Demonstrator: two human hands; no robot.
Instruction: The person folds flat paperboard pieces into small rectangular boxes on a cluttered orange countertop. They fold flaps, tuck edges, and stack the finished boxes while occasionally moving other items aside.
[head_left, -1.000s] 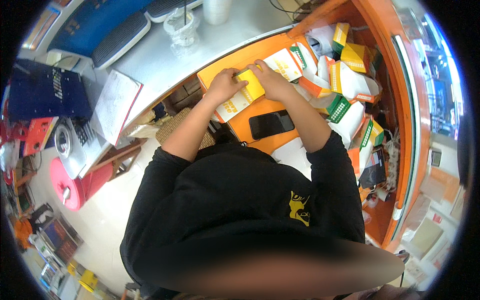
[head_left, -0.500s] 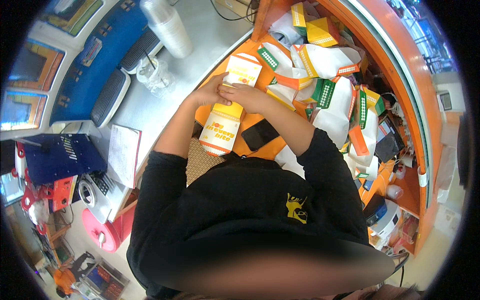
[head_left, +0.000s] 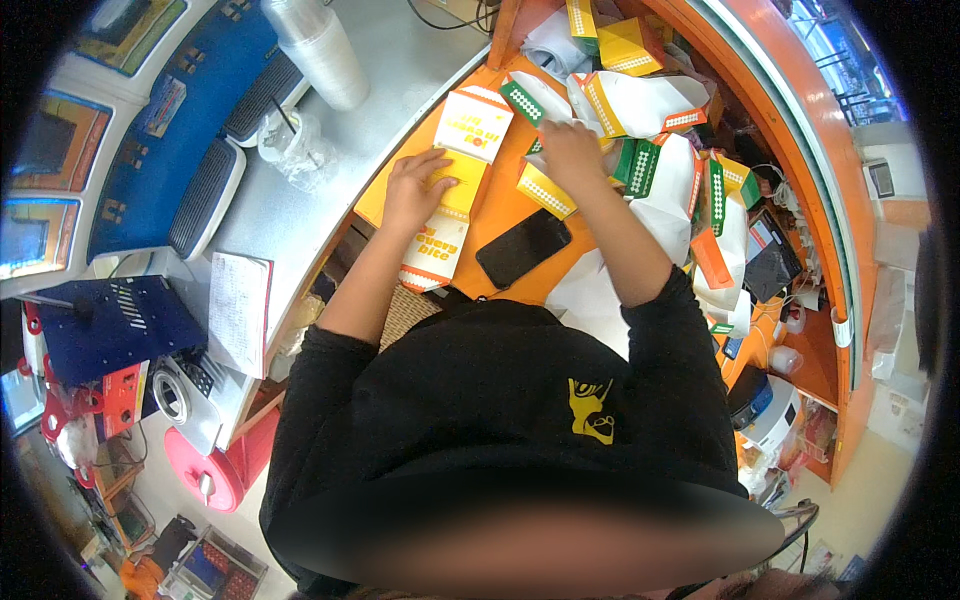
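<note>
On the orange counter we've got flat cartons piled far side; our left hand presses spread fingers on the yellow-white carton, lengthwise toward us, while our right hand curls onto the pile beyond the black phone.

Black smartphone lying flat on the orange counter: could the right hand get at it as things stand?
Probably yes. The black smartphone lies uncovered beside the right forearm, while the right hand rests farther out on white folded cartons; it need only draw back.

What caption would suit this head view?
Left hand presses a flattened carton on the orange counter; right hand reaches into piled cartons.
</note>
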